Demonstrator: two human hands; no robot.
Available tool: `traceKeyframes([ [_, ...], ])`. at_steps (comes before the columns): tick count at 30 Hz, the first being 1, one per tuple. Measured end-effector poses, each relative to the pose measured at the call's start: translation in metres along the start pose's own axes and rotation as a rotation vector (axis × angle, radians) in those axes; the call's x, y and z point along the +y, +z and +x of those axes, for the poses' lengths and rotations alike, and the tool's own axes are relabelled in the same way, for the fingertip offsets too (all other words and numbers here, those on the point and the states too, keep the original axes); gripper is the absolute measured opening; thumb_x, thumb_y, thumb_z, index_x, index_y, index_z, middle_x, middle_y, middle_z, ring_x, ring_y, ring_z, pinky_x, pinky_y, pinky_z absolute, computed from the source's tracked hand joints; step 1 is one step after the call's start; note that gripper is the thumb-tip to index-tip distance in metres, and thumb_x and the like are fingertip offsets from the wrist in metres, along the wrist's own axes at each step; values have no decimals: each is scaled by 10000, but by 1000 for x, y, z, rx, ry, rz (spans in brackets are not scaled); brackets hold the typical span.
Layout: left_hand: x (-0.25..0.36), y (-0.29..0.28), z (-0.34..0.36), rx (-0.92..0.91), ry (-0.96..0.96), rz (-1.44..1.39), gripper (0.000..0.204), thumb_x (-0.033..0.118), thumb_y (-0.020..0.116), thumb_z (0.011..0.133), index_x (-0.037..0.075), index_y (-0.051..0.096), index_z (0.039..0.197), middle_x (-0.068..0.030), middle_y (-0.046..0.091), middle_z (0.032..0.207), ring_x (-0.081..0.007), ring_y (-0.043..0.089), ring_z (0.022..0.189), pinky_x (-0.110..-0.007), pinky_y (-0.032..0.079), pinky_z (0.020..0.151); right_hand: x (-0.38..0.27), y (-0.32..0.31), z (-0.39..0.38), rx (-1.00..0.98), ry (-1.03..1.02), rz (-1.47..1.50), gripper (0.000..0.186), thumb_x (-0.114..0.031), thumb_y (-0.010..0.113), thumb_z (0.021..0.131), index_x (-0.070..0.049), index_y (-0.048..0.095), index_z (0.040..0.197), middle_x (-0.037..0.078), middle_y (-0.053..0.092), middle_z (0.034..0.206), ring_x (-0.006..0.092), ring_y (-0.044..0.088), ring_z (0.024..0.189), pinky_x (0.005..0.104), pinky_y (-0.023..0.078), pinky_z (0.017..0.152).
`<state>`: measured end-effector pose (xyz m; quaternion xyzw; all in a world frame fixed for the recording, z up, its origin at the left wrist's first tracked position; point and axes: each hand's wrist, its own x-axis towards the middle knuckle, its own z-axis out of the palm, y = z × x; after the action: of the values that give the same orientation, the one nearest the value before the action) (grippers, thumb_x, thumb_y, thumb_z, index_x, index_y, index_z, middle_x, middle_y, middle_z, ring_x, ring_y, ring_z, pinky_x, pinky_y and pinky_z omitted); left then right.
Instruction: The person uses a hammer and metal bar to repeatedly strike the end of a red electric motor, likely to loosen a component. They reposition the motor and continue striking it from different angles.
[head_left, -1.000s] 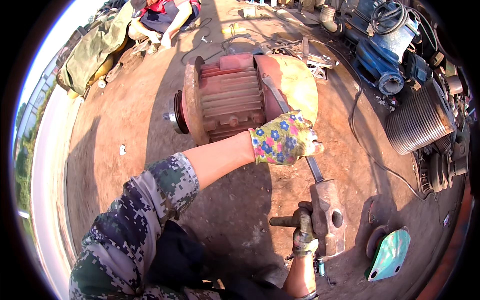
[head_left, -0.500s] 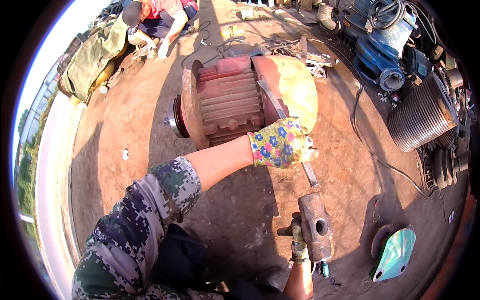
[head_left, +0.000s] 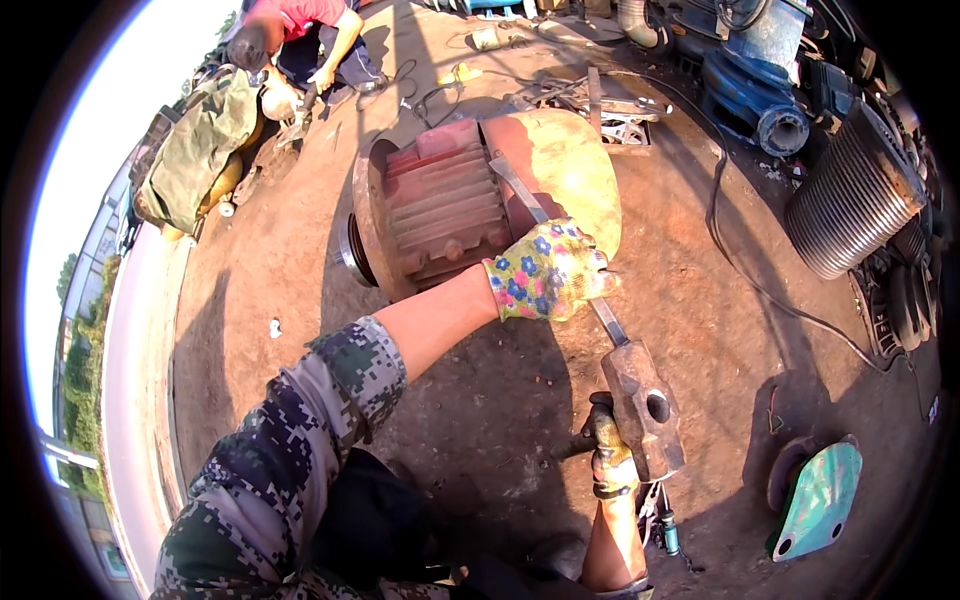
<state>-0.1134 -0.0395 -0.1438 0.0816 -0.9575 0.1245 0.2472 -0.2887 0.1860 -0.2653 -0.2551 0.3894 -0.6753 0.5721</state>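
Note:
An electric motor (head_left: 445,205) with a ribbed red-brown body and a rounded fan cover (head_left: 565,160) lies on its side on the ground ahead of me. My left hand (head_left: 550,272), in a flowered glove, is closed around a flat steel chisel (head_left: 520,190). The chisel's far end rests at the seam between body and cover. Low on the right, my gloved right hand (head_left: 610,445) grips a sledgehammer (head_left: 640,385) close behind its heavy head; the handle is hidden. The hammer's face meets the near end of the chisel, or nearly so.
A green plate (head_left: 820,500) lies at the lower right. A cable (head_left: 760,285) runs along the right, near a ribbed cylinder (head_left: 855,195) and a blue pump (head_left: 750,95). Another person (head_left: 310,40) crouches at the far left beside a tarp-covered heap (head_left: 200,150).
The sledgehammer has moved up to the chisel's near end, closing the gap between them. My left hand still holds the chisel at the seam. The view has shifted slightly.

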Motion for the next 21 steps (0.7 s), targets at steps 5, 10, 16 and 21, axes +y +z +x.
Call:
traceKeyframes([
  [5,-1,-8,1,144,45,-26,361,132,722,698,151,748,1057,-30,655,844,-286,664,814,-422,531,739,-17,-6,-15,14,-431,-358,268,-292,669,1009,-51,566,955,12,495,760,142,500,700,295,407,652],
  [10,-4,-2,-2,90,21,37,369,141,709,702,167,738,1069,-12,641,843,-262,653,823,-423,496,708,-6,15,-2,112,-398,-358,253,-208,683,966,44,673,994,34,550,695,143,514,581,286,410,560],
  [16,-6,10,-6,77,43,49,344,190,677,731,208,722,1071,9,629,882,-235,652,920,-407,501,830,9,6,-5,-61,-67,-373,237,-186,672,977,48,675,1017,54,594,734,150,560,627,285,440,573],
  [21,-6,12,-3,-17,22,51,378,187,697,707,188,726,1084,-5,653,951,-267,656,935,-415,519,824,5,-6,-13,14,-111,-390,220,-179,662,977,40,651,996,51,563,722,148,535,623,283,426,573],
])
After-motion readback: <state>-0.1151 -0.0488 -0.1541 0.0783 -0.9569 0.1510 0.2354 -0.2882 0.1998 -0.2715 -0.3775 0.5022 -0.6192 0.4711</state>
